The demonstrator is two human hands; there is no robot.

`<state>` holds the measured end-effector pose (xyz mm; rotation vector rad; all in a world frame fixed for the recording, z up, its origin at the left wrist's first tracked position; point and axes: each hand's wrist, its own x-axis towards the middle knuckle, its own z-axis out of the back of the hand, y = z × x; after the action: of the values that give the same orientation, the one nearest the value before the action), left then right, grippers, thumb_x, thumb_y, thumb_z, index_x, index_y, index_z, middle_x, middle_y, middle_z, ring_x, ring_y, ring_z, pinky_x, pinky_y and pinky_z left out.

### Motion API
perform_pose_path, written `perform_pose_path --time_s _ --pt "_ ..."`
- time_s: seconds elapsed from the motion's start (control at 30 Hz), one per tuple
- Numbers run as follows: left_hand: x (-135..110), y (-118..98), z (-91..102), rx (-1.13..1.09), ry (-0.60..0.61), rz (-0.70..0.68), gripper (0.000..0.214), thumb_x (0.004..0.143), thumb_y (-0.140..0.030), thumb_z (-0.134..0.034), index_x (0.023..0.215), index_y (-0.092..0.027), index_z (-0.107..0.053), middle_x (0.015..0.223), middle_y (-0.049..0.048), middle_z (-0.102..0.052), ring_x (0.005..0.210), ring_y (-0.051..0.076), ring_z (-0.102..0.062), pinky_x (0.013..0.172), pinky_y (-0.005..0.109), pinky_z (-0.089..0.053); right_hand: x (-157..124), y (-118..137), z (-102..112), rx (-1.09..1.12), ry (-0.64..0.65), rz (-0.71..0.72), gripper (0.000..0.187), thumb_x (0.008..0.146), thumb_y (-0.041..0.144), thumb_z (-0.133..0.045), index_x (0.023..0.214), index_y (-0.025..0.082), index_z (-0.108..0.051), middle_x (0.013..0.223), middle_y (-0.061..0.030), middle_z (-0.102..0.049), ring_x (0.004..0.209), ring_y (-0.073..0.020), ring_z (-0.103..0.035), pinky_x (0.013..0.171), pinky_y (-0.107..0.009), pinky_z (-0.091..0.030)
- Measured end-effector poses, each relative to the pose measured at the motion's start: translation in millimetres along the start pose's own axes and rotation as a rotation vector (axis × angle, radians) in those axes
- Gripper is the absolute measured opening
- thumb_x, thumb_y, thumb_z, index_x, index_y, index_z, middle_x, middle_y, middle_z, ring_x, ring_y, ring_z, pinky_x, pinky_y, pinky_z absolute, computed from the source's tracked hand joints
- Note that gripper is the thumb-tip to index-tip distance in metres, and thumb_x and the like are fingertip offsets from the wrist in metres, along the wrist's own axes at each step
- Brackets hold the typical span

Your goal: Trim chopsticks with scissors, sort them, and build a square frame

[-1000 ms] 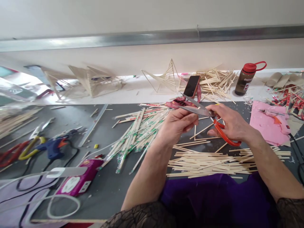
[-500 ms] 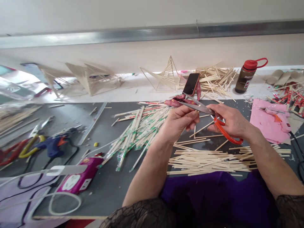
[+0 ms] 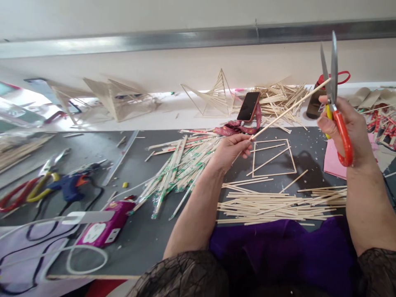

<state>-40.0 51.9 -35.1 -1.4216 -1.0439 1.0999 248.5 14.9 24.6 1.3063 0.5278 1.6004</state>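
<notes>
My left hand (image 3: pixel 234 152) pinches a long thin wooden stick (image 3: pixel 287 110), which slants up to the right. My right hand (image 3: pixel 352 121) is closed around the handles of a pair of scissors (image 3: pixel 343 138), one handle orange and one yellow. Their blades point upward and stand apart, with the far tip of the stick at them; whether it lies between them I cannot tell. Below the stick, a square frame of thin sticks (image 3: pixel 274 175) lies on the dark table, crossed by loose sticks. Nearest my body is a pile of bare sticks (image 3: pixel 272 208).
Paper-wrapped chopsticks (image 3: pixel 182 167) lie left of my left hand. Farther left are a blue glue gun (image 3: pixel 69 189), pliers (image 3: pixel 43 189) and a magenta box (image 3: pixel 107 222) with cables. Along the back stand stick models (image 3: pixel 116 101), a phone (image 3: pixel 248 106) and a bottle (image 3: pixel 314 101).
The scissors have moved from beside my left hand up and right, and their blades now point upward. The long stick now stretches between my hands. The square frame is now uncovered.
</notes>
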Motion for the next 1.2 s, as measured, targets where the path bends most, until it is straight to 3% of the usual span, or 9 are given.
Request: perform_pose_path --time_s 0.2,0.4,0.57,0.77,0.93,1.2 --pt "15.7 -6.9 -20.5 -0.271 -0.121 -0.377 0.032 0.066 -0.037 -0.088 0.081 -0.019 -0.066 0.08 -0.0005 -0.075 0.073 0.013 -0.074 0.076 0.026 -0.061 -0.5 2.0 1.8 -0.029 0.038 0.013 0.044 0.08 0.047 -0.075 0.119 0.03 -0.064 0.078 0.0022 -0.057 0.066 -0.0159 -0.051 0.065 -0.036 -0.05" --pt "19.3 -26.1 -39.6 -0.275 -0.132 -0.572 0.027 0.079 -0.036 -0.08 0.088 -0.023 -0.058 0.089 0.0 -0.076 0.084 0.015 -0.076 0.082 0.028 -0.062 -1.9 5.9 -11.1 -0.201 0.164 0.081 0.047 0.08 0.053 -0.072 0.117 0.027 -0.064 0.082 0.0014 -0.06 0.069 -0.0176 -0.054 0.07 -0.039 -0.051" --pt "22.5 -23.2 -48.4 -0.251 -0.078 -0.566 0.029 0.08 -0.039 -0.078 0.089 -0.023 -0.056 0.093 0.0022 -0.077 0.087 0.018 -0.076 0.082 0.031 -0.062 -3.2 8.2 -22.6 -0.343 0.212 0.158 0.049 0.081 0.053 -0.068 0.119 0.021 -0.065 0.096 -0.0054 -0.069 0.081 -0.0223 -0.062 0.077 -0.04 -0.05" --pt "21.7 -23.7 -51.4 -0.176 -0.078 -0.492 0.022 0.082 -0.035 -0.076 0.091 -0.023 -0.059 0.089 0.0008 -0.076 0.085 0.017 -0.074 0.076 0.03 -0.061 -6.6 9.2 -28.7 -0.461 0.247 0.184 0.05 0.082 0.051 -0.067 0.122 0.021 -0.064 0.096 -0.0057 -0.068 0.08 -0.0223 -0.063 0.073 -0.037 -0.049" --pt "22.8 -19.6 -53.9 -0.172 -0.037 -0.449 0.011 0.083 -0.025 -0.072 0.091 -0.021 -0.065 0.084 0.0007 -0.073 0.084 0.017 -0.072 0.083 0.034 -0.06 -7.8 9.5 -29.8 -0.517 0.227 0.221 0.048 0.083 0.048 -0.067 0.125 0.024 -0.062 0.103 -0.0067 -0.069 0.084 -0.0235 -0.064 0.075 -0.038 -0.05" --pt "24.4 -13.2 -56.7 -0.195 -0.03 -0.408 0.014 0.082 -0.027 -0.074 0.086 -0.022 -0.062 0.084 -0.0011 -0.073 0.084 0.017 -0.072 0.089 0.037 -0.059 -7.8 2.9 -34.1 -0.567 0.246 0.231 0.051 0.083 0.049 -0.066 0.126 0.022 -0.062 0.104 -0.0082 -0.07 0.086 -0.0254 -0.065 0.077 -0.04 -0.051"
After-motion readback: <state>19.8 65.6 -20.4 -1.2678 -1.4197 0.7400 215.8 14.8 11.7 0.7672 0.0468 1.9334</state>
